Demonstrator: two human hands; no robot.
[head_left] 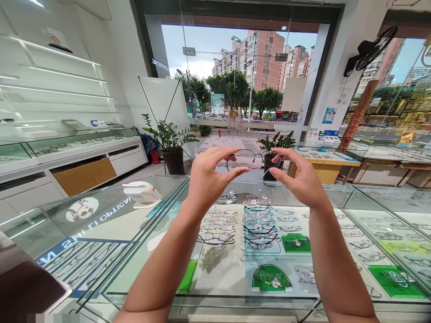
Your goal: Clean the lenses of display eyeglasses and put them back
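Both arms reach forward over the glass display case, and a pair of thin-rimmed eyeglasses (245, 160) is held up between my hands. My left hand (213, 172) has its thumb and fingers closed around the left side of the frame. At the other side, my right hand (299, 176) grips the eyeglasses between thumb and fingers; its fingertips partly hide that rim. Beneath my hands, rows of eyeglasses (259, 226) lie inside the display case (222, 280). Some rest on green display cards (296, 243).
A white device (142, 194) stands on the glass top to the left. Beyond the case are two potted plants (173, 161) (270, 168) and a glass door onto the street. More counters (330, 157) line the right, lit shelves (63, 67) the left. A fan (373, 49) hangs on the wall.
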